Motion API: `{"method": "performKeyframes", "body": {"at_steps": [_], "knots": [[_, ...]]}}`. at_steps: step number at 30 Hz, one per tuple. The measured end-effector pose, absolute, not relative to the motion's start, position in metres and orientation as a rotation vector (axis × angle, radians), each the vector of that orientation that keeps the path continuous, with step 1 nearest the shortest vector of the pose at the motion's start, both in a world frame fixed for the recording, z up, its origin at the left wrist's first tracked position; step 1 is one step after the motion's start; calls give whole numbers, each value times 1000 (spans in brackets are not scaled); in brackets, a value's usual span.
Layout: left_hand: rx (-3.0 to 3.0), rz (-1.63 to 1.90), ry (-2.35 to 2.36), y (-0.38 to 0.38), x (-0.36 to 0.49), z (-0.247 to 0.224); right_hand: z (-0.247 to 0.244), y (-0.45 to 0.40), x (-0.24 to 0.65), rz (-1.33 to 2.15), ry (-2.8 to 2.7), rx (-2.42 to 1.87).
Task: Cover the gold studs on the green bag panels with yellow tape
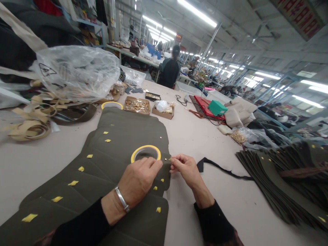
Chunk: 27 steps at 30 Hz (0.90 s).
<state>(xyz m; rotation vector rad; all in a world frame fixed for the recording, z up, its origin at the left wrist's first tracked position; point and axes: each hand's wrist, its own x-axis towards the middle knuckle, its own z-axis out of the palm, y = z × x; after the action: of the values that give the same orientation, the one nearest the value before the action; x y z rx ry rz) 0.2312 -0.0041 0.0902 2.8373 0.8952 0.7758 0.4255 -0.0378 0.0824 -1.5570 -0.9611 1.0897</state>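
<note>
My left hand (139,179) is closed on a roll of yellow tape (135,153), held over dark olive panels (123,126). My right hand (188,171) is just past the panels' right edge, thumb and forefinger pinched on what looks like a tiny yellow bit of tape (170,159). Close to those fingertips is a small metal stud (165,159) on the panel; a second stud (161,137) sits farther up. Small yellow tape pieces (73,183) dot the overlapping panels along both sides.
Another tape roll (112,102), a box of gold metal parts (137,105) and a smaller box (164,111) stand beyond the panels. Stacked olive panels (279,181) lie right, near a black strip (225,169). Webbing coils (30,130) and a plastic bag (79,71) are left. A person (169,71) is farther back.
</note>
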Motion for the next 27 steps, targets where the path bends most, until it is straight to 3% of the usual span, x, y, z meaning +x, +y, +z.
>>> {"method": "performKeyframes", "body": {"at_steps": [7, 14, 22, 27], "knots": [[2951, 220, 937, -3, 236, 77, 64, -27, 441, 996, -1224, -1777], [2903, 173, 934, -3, 237, 79, 72, -20, 428, 489, -1712, -1878], [2863, 154, 968, -2, 235, 79, 69, -19, 428, 379, -1719, -2007], [2850, 157, 971, -2, 235, 80, 70, -31, 441, 84, -1996, -1713]]}}
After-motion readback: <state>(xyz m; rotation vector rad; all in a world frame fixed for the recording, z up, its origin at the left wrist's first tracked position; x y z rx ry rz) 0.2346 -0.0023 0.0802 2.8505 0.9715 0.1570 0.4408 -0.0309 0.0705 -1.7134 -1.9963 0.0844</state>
